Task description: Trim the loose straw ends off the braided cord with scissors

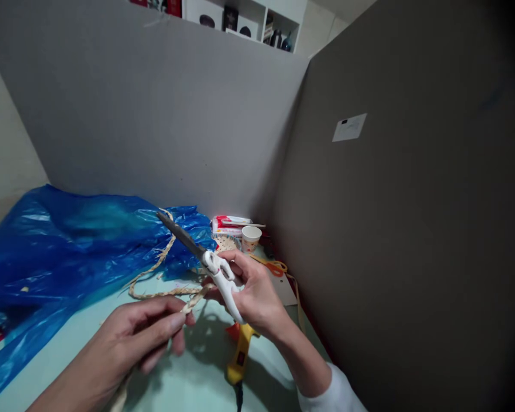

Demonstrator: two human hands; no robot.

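Note:
Between thumb and fingers, my left hand (150, 337) pinches a braided straw cord (167, 294). My right hand (257, 292) is closed around the white handles of a pair of scissors (217, 269), whose dark blades look shut and point up to the left. Fingers of the right hand also touch the braid beside the scissors. From there the braid loops left over the table and up onto a blue plastic bag. Below my right hand lies a yellow glue gun (240, 357) with an orange-red part and a black cord.
A blue plastic bag (90, 240) covers the left side of the pale green table (197, 377). Behind my right hand are a paper cup (251, 237), a small woven basket (226, 242), a red-and-white packet (232, 221) and orange-handled scissors (276, 268). Grey partitions rise behind and at right.

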